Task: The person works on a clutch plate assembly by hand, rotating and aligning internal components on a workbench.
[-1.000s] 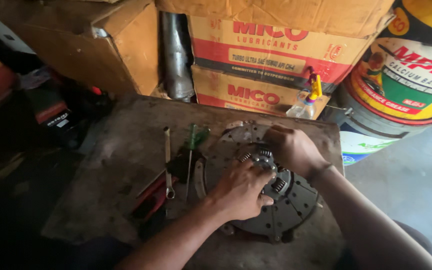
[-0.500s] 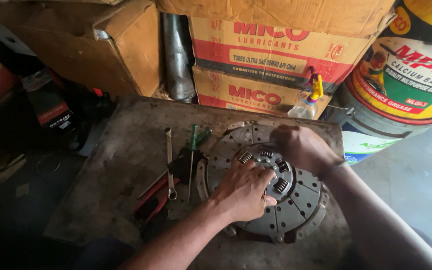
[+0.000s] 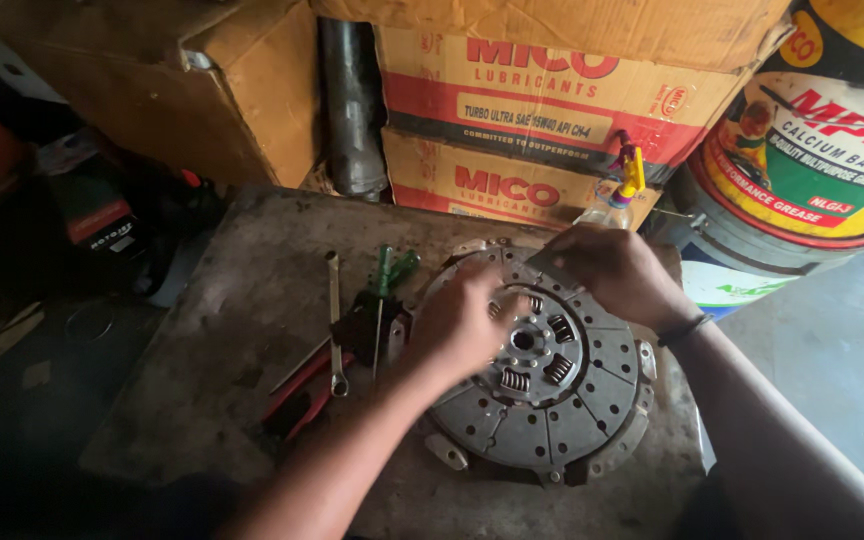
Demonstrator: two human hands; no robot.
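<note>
1. Boxes (image 3: 552, 110): big cardboard cartons stacked along the back, one open-flapped at the left, two printed in red at the middle.
2. Drum (image 3: 812, 160): a yellow and red drum stands at the right, behind the right arm.
3. Slab (image 3: 222, 360): a grey, grimy work surface that bears everything below.
4. Clutch disc (image 3: 562, 400): a round metal disc with coil springs about a splined hub, lying flat on the right half of the slab, atop a larger round plate whose lugs show at its rim.
5. Pipe (image 3: 352, 100): a dark tube stands upright between the boxes.
6. Right hand (image 3: 617, 270): rests on the disc's far edge, fingers curled and pinching a small dark flat piece against the rim.
7. Left hand (image 3: 462, 320): lies on the disc's left part near the hub, fingers bent down onto it; whether it grips anything I cannot tell.
8. Bottle (image 3: 617, 195): a small clear squeeze bottle with a yellow and red nozzle, just behind the right hand.
9. Spanner (image 3: 334, 320): lies lengthwise left of the disc.
10. Pliers (image 3: 302, 395): red-handled, beside the spanner.
11. Screwdriver (image 3: 384, 280): green-handled, between spanner and disc.
</note>
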